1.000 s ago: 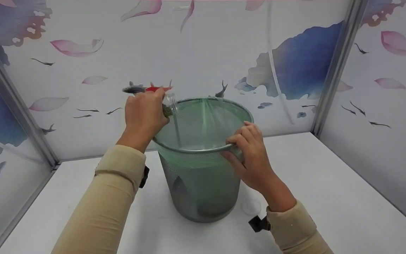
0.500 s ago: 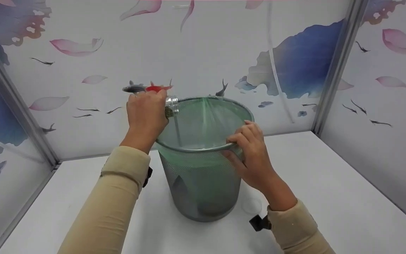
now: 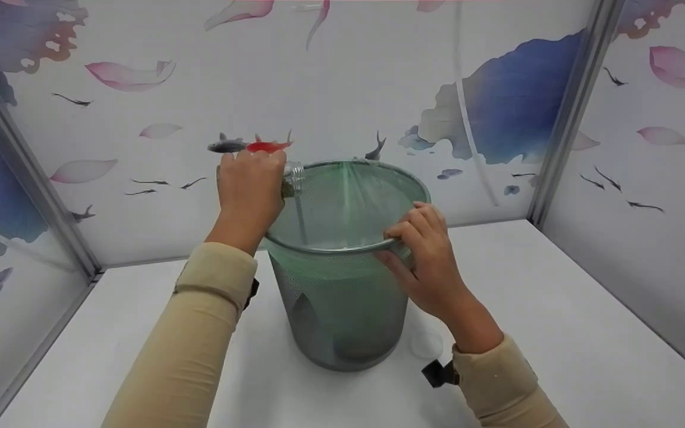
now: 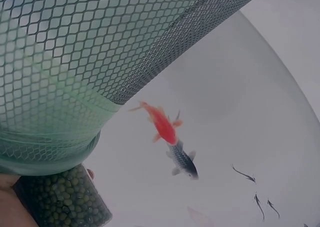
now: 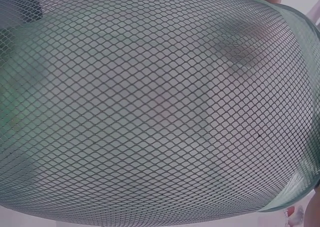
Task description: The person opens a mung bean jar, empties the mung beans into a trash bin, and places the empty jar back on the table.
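A wire-mesh waste bin stands upright on the white table, lined with a green translucent bag folded over its rim. My left hand grips a clear jar on its side, with its mouth over the bin's left rim. Small green beans fill much of the jar in the left wrist view; the hand hides most of it in the head view. With fingers over the rim and thumb below outside, my right hand holds the bin's front right edge. Mesh covers nearly all of the right wrist view.
A clear round lid lies on the table, right of the bin's base near my right wrist. White panels printed with fish and petals enclose the back and sides, joined by metal posts.
My left hand has shifted slightly right with the jar, bringing its mouth a little further over the rim. My right hand stays on the rim and the bin has not moved.
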Tool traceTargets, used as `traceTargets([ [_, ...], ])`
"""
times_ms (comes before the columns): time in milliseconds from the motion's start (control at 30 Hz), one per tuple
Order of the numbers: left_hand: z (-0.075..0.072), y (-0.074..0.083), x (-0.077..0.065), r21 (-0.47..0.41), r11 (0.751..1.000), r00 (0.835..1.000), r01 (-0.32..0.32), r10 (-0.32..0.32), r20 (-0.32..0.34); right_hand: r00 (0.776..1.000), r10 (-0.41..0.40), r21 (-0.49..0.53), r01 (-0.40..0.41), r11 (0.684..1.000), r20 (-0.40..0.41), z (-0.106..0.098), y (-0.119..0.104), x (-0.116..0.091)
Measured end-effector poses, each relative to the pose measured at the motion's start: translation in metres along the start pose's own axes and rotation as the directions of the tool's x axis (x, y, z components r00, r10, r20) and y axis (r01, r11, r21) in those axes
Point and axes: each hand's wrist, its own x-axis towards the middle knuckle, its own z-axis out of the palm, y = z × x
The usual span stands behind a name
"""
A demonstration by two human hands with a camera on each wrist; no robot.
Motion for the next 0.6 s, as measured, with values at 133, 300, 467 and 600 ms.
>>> traceTargets([
  [133,-0.0004,0.0003,0.0007,0.025,1.000,1.000,-0.012,0.011,0.003,1.000,-0.015,-0.017,0.015,1.000,-0.005,0.0004,0.0006,0.0001],
  [300,-0.0005,0.0003,0.0004,0.024,1.000,1.000,-0.005,0.004,0.015,1.000,-0.020,-0.010,0.020,1.000,-0.007,0.0010,0.0006,0.0005],
  [467,0.0000,0.0003,0.0005,0.028,1.000,1.000,-0.004,0.003,0.028,1.000,-0.023,-0.003,0.023,1.000,-0.012,0.0008,0.0004,0.0008],
  [600,-0.0004,0.0006,0.0001,0.024,1.000,0.999,-0.011,0.010,0.033,1.000,-0.026,-0.001,0.026,1.000,-0.014,0.0007,0.0004,0.0010],
])
